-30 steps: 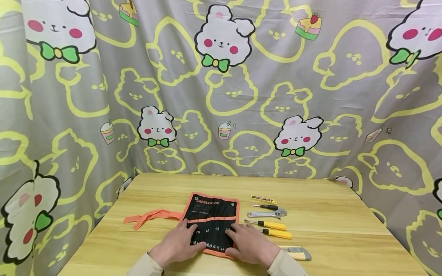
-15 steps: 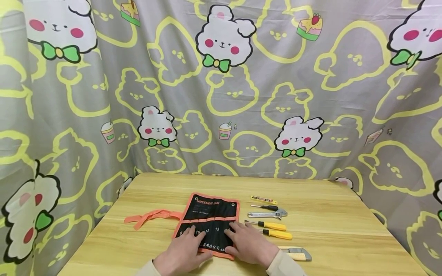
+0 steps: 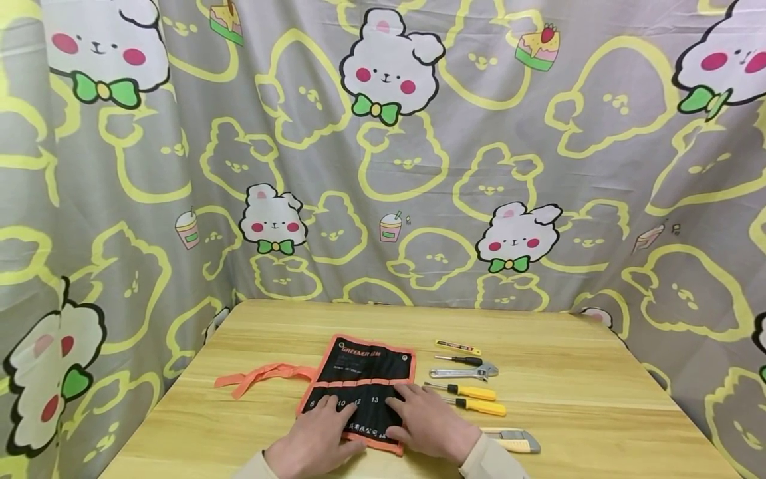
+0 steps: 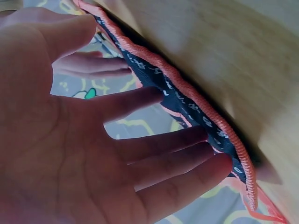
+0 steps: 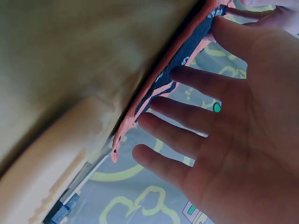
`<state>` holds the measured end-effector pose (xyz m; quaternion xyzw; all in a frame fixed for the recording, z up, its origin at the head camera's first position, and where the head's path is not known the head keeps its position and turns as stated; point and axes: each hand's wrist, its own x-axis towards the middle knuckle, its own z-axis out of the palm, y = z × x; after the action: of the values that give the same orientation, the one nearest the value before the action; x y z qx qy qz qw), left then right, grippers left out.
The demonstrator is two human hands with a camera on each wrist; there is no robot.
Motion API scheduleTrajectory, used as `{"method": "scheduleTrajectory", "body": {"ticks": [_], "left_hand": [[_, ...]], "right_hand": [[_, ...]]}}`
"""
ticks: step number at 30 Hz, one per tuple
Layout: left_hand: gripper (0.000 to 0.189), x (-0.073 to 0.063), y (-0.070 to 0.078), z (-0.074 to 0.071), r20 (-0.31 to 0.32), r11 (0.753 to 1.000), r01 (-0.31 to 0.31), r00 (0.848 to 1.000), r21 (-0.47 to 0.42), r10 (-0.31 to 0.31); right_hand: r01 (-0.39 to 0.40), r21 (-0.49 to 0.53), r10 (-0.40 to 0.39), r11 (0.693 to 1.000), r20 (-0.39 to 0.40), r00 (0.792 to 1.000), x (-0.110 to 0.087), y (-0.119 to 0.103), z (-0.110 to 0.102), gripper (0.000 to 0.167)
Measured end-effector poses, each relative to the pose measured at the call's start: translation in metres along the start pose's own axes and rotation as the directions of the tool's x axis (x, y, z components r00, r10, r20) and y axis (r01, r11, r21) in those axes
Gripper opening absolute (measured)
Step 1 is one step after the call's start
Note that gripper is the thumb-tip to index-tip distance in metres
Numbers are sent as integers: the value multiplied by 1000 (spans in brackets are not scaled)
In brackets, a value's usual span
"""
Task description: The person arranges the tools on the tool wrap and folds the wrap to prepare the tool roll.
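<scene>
A black fabric tool pouch (image 3: pixel 377 362) with orange edging lies spread flat on the wooden table, printed numbers across its pockets. My left hand (image 3: pixel 317 432) rests on the pouch's lower left part, fingers extended. On the lower right part lies my right hand (image 3: pixel 431 422), its fingers spread and its thumb toward the middle. Both wrist views show straight fingertips on the dark fabric (image 4: pixel 187 105), nothing gripped. An orange tie strap (image 3: pixel 266 374) trails off to the left of the pouch. Some of the lower pockets are hidden under the hands.
Right of the pouch lie a small yellow case (image 3: pixel 457 346), a black-handled screwdriver (image 3: pixel 463 360), an adjustable wrench (image 3: pixel 463 372), two yellow-handled screwdrivers (image 3: pixel 475 392) and a utility knife (image 3: pixel 516 440). A patterned curtain (image 3: pixel 383 166) surrounds the table (image 3: pixel 568 372).
My left hand has slid from the pouch's left edge inward to the right, uncovering that edge. The pouch's lower right corner has shifted slightly left and toward me, with my right hand on it.
</scene>
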<state>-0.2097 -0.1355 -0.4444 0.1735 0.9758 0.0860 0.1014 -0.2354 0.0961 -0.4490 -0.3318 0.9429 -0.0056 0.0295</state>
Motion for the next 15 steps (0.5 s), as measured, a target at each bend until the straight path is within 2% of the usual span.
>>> {"method": "scheduleTrajectory", "body": {"ticks": [5,11,15], "left_hand": [[71,-1,1,0,-13,1000,4,1000,-10,-4],[68,-1,-1,1,-19,999,15,1000,-29,-15],[68,0,-4,1,-45,1000,5,999,-15,-5]], "right_hand": [[-8,16,9,1000,-13,1000,3,2,-1,59],[-21,3,21,1000,31,999,5,2,0,61],[-19,12,19,1000,41,999,5,0,1,60]]}}
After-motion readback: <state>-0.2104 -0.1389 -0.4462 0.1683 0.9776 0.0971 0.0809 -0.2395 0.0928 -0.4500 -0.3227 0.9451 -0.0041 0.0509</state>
